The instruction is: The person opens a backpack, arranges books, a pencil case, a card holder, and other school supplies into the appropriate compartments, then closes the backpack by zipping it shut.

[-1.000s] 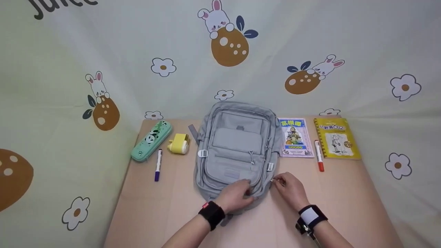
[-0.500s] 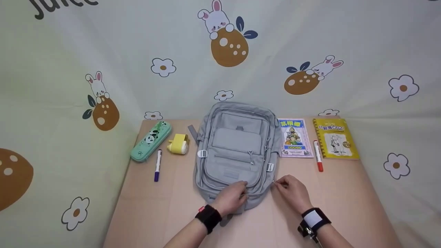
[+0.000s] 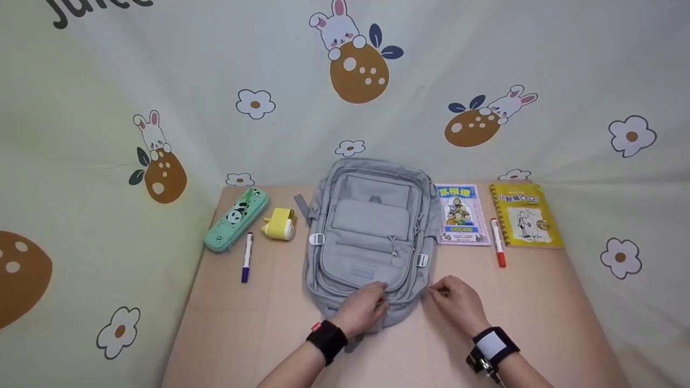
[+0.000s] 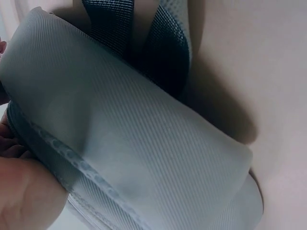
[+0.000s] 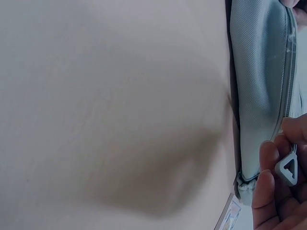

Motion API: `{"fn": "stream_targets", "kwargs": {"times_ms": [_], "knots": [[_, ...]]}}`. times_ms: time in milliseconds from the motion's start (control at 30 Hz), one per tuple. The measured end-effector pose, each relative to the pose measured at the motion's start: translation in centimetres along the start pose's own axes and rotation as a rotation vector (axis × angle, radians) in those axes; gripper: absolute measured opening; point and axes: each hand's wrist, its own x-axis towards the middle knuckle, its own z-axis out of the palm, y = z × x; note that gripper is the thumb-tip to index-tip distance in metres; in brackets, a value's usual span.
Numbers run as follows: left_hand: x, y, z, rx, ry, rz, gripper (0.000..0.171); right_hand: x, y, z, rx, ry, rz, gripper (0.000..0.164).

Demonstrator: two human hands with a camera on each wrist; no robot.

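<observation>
A grey backpack point(image 3: 372, 218) lies front up in the middle of the table, its bottom end towards me. My left hand point(image 3: 361, 310) holds its lower edge, fingers curled at the fabric beside a zip seam; the left wrist view shows the thumb point(image 4: 29, 194) against that seam. At the backpack's lower right side, my right hand point(image 3: 459, 303) pinches a zip pull. Up close in the right wrist view, the pull's pale triangular tab point(image 5: 281, 167) hangs by the curled fingers, and the zip track point(image 5: 288, 81) runs along the bag's side towards the left hand.
On the table point(image 3: 215, 334), left of the bag, lie a green panda pencil case point(image 3: 237, 220), a purple-capped marker point(image 3: 247, 257) and a yellow-and-white object point(image 3: 279, 224). Right of it lie a pink-bordered book point(image 3: 462, 214), a red-capped marker point(image 3: 498, 242) and a yellow book point(image 3: 525, 215).
Over the last second my left hand has shifted slightly left and my right hand slightly right and nearer me, still pinching the pull. The backpack stays put.
</observation>
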Motion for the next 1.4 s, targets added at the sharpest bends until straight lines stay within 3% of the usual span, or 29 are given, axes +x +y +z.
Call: {"fn": "stream_targets", "kwargs": {"times_ms": [333, 567, 1033, 1200, 1400], "knots": [[-0.1, -0.1, 0.1, 0.000, 0.016, 0.018, 0.011, -0.8, -0.6, 0.3, -0.027, 0.011, -0.131, 0.019], [-0.1, -0.1, 0.2, 0.039, 0.042, 0.048, 0.004, -1.3, -1.3, 0.4, -0.022, -0.035, -0.164, 0.017], [0.0, 0.0, 0.4, 0.027, 0.035, 0.023, 0.005, -2.6, -3.1, 1.6, -0.036, -0.103, -0.244, 0.019], [-0.1, -0.1, 0.0, 0.050, -0.002, 0.033, 0.007, -2.6, -3.1, 1.7, -0.035, -0.111, -0.243, 0.021], [-1.0, -1.1, -1.4, 0.061, -0.072, 0.058, 0.014, -2.5, -3.0, 1.4, -0.042, -0.130, -0.194, 0.020]]}}
